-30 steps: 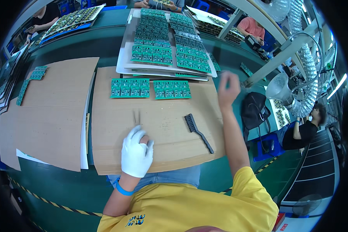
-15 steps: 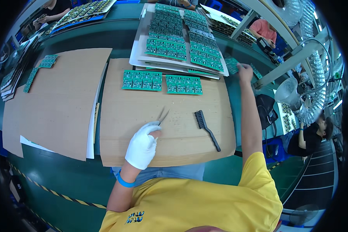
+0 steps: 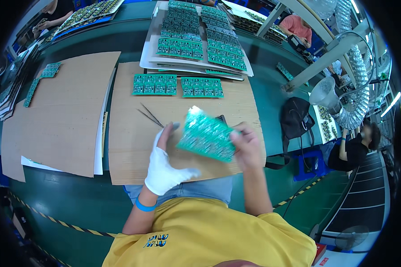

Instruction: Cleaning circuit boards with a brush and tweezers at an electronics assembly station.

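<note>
In my bare right hand (image 3: pixel 248 147) is a green circuit board panel (image 3: pixel 207 135), gripped by its right edge and tilted above the cardboard (image 3: pixel 133 151). It is blurred by motion. My left hand (image 3: pixel 161 168), in a white glove with bare fingertips showing, keeps a pair of tweezers (image 3: pixel 150 115) in its fingers, points outward, while its thumb is spread toward the panel. A gap remains between that hand and the panel. Behind the panel only the end of a black brush (image 3: pixel 221 119) shows. Two more board panels (image 3: pixel 154 84) (image 3: pixel 202 87) lie side by side at the cardboard's far edge.
Beyond the cardboard, a stack of white sheets (image 3: pixel 149 58) carries several rows of panels. Another cardboard sheet (image 3: pixel 62 120) with two small panels lies left. A single panel (image 3: pixel 283 71), a metal frame post, a fume funnel (image 3: pixel 324 92) and a black bag (image 3: pixel 295 116) are at right.
My right hand has come back from the far right with a circuit board panel, now over the cardboard and covering most of the brush. My left hand has turned, opening its thumb outward.
</note>
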{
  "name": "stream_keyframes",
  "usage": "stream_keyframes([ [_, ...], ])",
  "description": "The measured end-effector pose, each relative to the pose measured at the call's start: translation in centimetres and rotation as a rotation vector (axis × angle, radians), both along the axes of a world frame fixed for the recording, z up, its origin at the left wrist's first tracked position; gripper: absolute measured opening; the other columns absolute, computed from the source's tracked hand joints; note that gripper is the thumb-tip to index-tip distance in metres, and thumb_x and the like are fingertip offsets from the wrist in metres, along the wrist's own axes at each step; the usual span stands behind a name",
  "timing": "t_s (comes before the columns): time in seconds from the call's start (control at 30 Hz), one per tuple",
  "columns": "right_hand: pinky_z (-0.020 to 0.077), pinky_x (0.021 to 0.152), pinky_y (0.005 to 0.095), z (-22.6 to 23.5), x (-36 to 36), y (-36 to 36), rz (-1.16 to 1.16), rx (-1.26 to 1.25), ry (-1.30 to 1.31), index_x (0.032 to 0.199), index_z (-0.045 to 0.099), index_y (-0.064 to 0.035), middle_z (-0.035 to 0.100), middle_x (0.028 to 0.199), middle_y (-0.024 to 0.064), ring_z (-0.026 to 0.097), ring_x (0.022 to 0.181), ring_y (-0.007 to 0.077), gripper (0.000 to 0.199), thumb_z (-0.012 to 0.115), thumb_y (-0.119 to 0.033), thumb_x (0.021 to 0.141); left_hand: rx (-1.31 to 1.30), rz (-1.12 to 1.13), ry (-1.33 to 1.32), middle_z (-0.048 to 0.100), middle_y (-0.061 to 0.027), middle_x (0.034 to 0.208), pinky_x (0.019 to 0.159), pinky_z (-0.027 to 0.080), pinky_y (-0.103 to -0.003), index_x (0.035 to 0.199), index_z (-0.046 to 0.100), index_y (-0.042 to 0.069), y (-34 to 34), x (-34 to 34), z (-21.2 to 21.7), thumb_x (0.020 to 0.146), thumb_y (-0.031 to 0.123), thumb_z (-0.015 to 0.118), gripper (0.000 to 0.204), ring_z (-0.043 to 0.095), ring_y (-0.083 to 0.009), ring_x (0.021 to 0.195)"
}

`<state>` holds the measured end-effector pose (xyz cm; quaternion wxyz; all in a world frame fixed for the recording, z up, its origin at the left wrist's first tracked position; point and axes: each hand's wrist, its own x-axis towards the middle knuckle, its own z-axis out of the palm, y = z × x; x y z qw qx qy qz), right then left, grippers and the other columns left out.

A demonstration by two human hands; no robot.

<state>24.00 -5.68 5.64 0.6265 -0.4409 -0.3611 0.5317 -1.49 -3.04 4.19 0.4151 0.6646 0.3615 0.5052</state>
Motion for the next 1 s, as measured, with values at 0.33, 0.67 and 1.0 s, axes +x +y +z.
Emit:
stream_keyframes([
  [0.33, 0.0516, 0.087, 0.0447, -1.3, -1.4, -0.4, -0.42, 0.218, -1.37, 0.119, 0.062, 0.0044, 0.065, 0.109, 0.0212, 0.065, 0.098, 0.0388, 0.027, 0.069, -0.01, 0.096, -0.591, -0.288, -0.385, 0.05, -0.0112, 0.152, 0.108, 0.052, -0.038, 0.157, 0.026, 0.013, 1.4, 1.8, -5.1, 0.078, -0.002, 0.086, 0.1, 0.057, -0.0203, 0.133],
  [0.67, 0.0513, 0.067, 0.0334, -0.8, -4.7, -1.8, -0.076, -0.101, -0.869, 0.126, 0.062, 0.0017, 0.064, 0.104, 0.0167, 0.066, 0.081, 0.0237, 0.033, 0.067, 0.005, 0.093, -0.438, -0.248, -0.484, 0.051, -0.0133, 0.151, 0.109, 0.052, -0.04, 0.154, 0.033, 0.012, 2.0, 2.2, -5.1, 0.081, -0.006, 0.082, 0.091, 0.058, -0.0237, 0.132],
  [1.0, 0.05, 0.063, 0.0301, 0.2, -9.2, -1.3, -0.067, 0.31, -1.261, 0.121, 0.078, -0.0062, 0.061, 0.086, 0.0089, 0.062, 0.074, 0.0209, 0.041, 0.07, 0.012, 0.085, -0.334, -0.222, -0.458, 0.052, -0.0181, 0.147, 0.108, 0.053, -0.04, 0.147, 0.038, 0.008, 2.1, 2.6, -5.9, 0.08, -0.003, 0.085, 0.082, 0.059, -0.0261, 0.13],
])
